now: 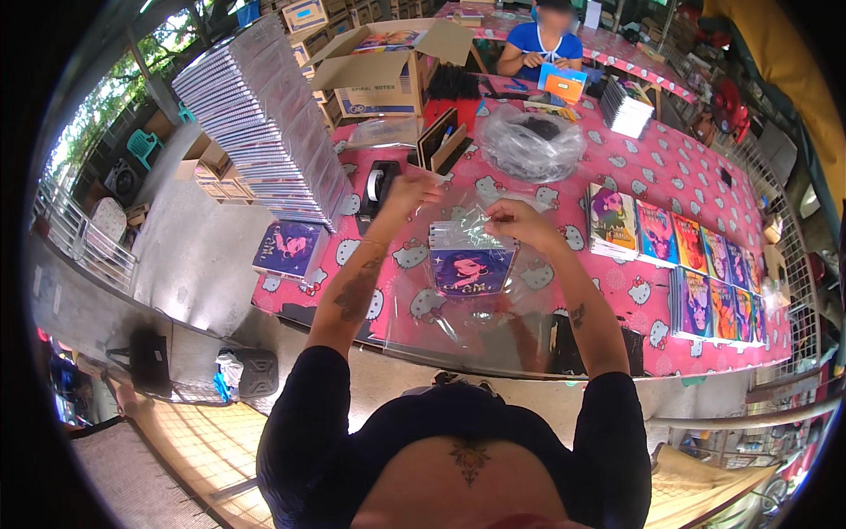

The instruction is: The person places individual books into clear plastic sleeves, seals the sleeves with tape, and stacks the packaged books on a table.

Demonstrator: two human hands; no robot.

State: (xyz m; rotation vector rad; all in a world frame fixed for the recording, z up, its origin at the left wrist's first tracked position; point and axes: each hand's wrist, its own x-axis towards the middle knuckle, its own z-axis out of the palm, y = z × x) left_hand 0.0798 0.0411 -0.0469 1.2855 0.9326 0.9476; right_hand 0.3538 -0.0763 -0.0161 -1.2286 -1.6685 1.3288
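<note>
A purple spiral notebook [471,271] with a drawn face on its cover lies in front of me inside a clear plastic sleeve [458,236]. My right hand [522,220] pinches the sleeve's upper edge near the notebook's wire binding. To the left, my left hand [411,196] hovers above the sleeve with its fingers drawn together. Whatever may be between those fingers is too small and blurred to make out. A black tape dispenser [377,187] with a white roll stands just left of that hand.
A tall leaning stack of notebooks [264,123] rises at the left beside a shorter purple pile [289,247]. Colourful notebooks [656,231] line the right. Behind are an open carton [379,84], a clear plastic bag [533,145] and a seated person [545,44] handling notebooks.
</note>
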